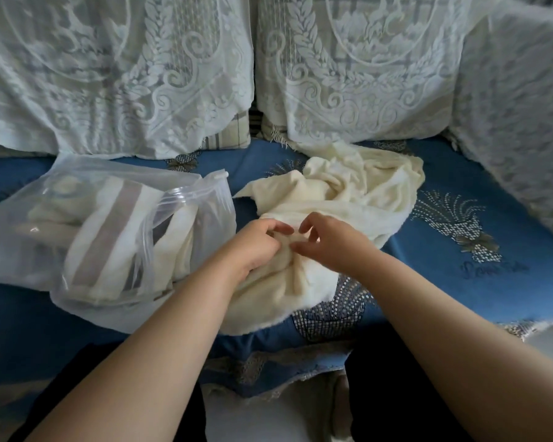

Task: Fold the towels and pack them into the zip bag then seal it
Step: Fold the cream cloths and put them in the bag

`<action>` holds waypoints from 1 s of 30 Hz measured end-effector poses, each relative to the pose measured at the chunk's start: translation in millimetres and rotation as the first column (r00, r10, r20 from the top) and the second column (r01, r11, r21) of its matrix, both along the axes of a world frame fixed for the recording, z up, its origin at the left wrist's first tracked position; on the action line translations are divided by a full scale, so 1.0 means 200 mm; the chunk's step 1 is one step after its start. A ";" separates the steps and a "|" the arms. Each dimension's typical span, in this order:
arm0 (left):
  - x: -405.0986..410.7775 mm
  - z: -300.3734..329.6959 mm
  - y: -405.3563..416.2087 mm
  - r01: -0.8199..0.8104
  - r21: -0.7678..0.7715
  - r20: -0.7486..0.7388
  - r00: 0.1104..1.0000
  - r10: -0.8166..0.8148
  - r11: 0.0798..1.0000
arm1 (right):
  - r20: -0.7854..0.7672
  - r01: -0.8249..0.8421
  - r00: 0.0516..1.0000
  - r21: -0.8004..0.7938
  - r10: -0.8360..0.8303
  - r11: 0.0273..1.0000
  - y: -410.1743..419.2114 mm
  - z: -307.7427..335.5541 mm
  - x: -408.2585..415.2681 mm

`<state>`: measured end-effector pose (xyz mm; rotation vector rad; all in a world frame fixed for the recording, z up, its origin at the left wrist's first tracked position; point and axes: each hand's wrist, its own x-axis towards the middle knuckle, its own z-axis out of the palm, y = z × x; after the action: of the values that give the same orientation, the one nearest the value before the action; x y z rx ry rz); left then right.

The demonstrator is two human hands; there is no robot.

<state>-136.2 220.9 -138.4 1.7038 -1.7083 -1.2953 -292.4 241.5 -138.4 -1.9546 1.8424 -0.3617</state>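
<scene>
So both hands are down on the cream towel [348, 199], which lies crumpled in a heap on the blue cover [460, 250], spreading from dead centre out toward 1 o'clock. The left hand [259, 240] has its fingers curled into the cloth near the towel's front edge, bunching up a fold, so that one's gripping towel. The right hand [326, 240] sits just beside it at 3 o'clock of the left; its fingers are bent and spread, fingertips touching the fabric, but I honestly can't tell if it's pinching anything or just resting there.

The zip bag [77, 224] lies at 9 o'clock from the hands, flat on the cover, with its mouth facing the towel and gaping. Inside it you can see folded towels [109, 237], pale with a grey-brown stripe, stacked on their side. The bag's rim is just beside the left wrist, not touching it as far as I can see.

Up at 12 o'clock there are two lace-covered cushions [348, 65] leaning side by side, and another lace drape at 2 o'clock. The cover has a pineapple-ish pattern [454, 224] stitched at 3 o'clock.
</scene>
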 end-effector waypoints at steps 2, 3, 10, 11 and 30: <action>0.01 0.00 0.00 0.040 -0.105 0.109 0.994 -0.029 0.994 | -0.042 0.022 0.999 0.093 -0.018 0.995 -0.05 -0.06 -0.04; 0.02 0.01 0.00 0.043 -0.161 0.149 0.989 -0.019 0.986 | -0.083 0.026 0.996 0.127 -0.016 0.992 -0.08 -0.10 -0.05; 0.10 0.06 -0.03 -0.013 -0.446 0.300 0.940 0.163 0.895 | 0.064 0.284 0.958 -0.053 -0.281 0.957 -0.19 -0.05 -0.21; 0.11 0.06 -0.04 -0.010 -0.447 0.313 0.935 0.167 0.894 | 0.191 0.356 0.921 -0.051 -0.341 0.933 -0.20 -0.01 -0.26; -0.01 0.05 0.00 0.018 0.076 -0.564 0.825 0.028 0.997 | 0.122 0.189 0.975 -0.037 -0.183 0.981 0.10 -0.12 0.13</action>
<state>-137.7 221.8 -128.1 1.1774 -1.3077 -1.6735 -266.1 261.3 -162.0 -1.7542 1.9607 -0.5731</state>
